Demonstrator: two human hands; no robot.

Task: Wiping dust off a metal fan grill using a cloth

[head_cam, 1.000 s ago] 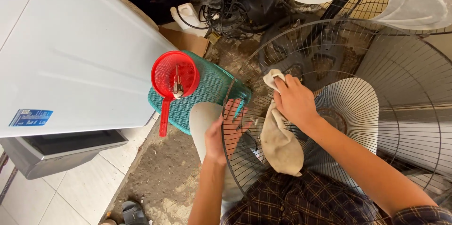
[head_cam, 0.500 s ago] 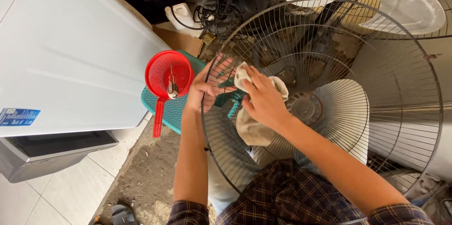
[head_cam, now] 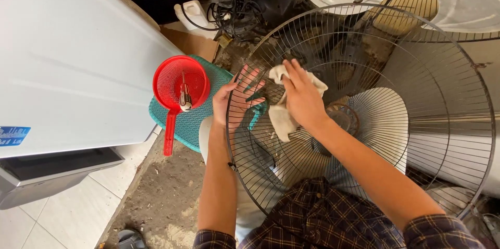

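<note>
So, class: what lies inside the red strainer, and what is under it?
Inside the red strainer lies a small metal tool with a dark tip; its exact kind is unclear. The strainer rests on a teal woven stool, whose covered part and legs cannot be seen.

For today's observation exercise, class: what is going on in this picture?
A person in a plaid shirt is wiping a round wire fan guard. The right hand presses a pale cloth against the inside of the wires, while the left hand is spread flat behind the grille, bracing it. Beside them, a red strainer with a small tool in it lies on a teal mat, next to a white appliance.
</note>
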